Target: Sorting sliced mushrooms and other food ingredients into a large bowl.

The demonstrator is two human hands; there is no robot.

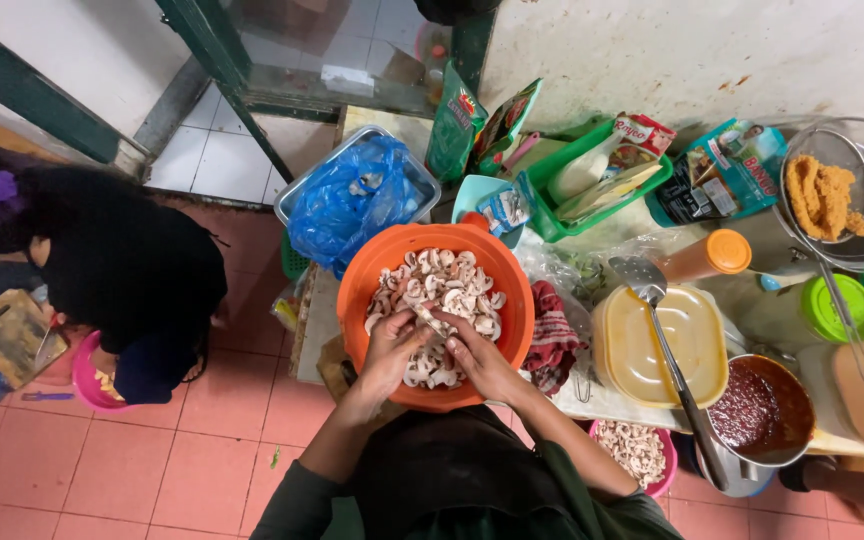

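An orange bowl [372,270] full of sliced white mushrooms [447,280] sits at the counter's near edge. Both my hands are over its near side. My left hand [392,345] grips a mushroom above the slices. My right hand [477,352] holds a small knife [428,320] whose blade points toward the left hand's mushroom. The knife's handle is hidden in my fist.
A person in black crouches on the tiled floor at left by a pink basin [87,385]. Right of the bowl lie a red cloth [552,335], a lidded yellow tub [657,350] with a ladle, a pot of red sauce [762,405] and a pink bowl of mushrooms [637,450]. A blue bag [347,200] sits behind.
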